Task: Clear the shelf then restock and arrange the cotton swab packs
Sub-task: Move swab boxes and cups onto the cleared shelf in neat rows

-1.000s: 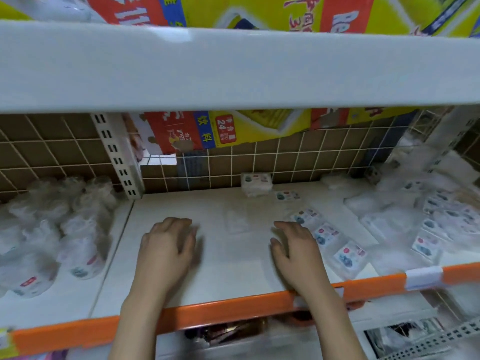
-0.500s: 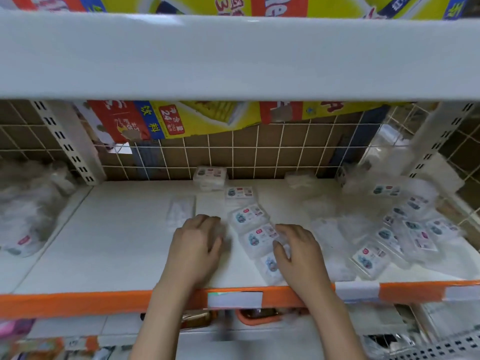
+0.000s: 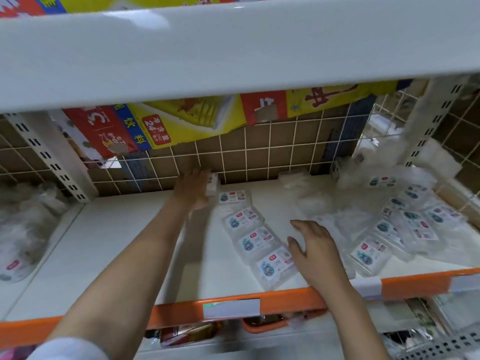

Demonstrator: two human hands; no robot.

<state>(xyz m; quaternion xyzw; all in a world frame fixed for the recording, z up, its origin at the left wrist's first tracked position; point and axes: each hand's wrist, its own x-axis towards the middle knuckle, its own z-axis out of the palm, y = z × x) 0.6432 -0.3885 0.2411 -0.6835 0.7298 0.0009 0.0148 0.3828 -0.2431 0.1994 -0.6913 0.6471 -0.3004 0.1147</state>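
clear plastic on the cotton swab packs [image 3: 255, 242] looks slippery, and that is the main worry, in my judgement. a row of them lies overlapped on the white shelf [image 3: 124, 255], running from near the back grid to just short of the orange front lip [image 3: 415, 281]. the nearest pack sits close to that lip, so a careless sweep could send it over the edge onto the lower shelf.

the left hand [image 3: 193, 189] reaches to the back with fingers spread and straight, holding nothing, just beside a small white pack [image 3: 213, 181] against the wire grid [image 3: 259, 152]. a hurried push there could wedge that pack into the mesh. the right hand [image 3: 315, 252] hovers with loose fingers beside the row, also holding nothing; whether its palm touches the shelf i cannot tell.

a looser pile of packs [image 3: 405, 224] on the right leans unevenly and may slide if bumped.

the left hand covers part of the back pack, so its label is hard to read. the pile on the right is blurred, and the bagged goods [image 3: 23, 229] at far left are too hazy to name. the upper shelf [image 3: 233, 48] blocks everything above.
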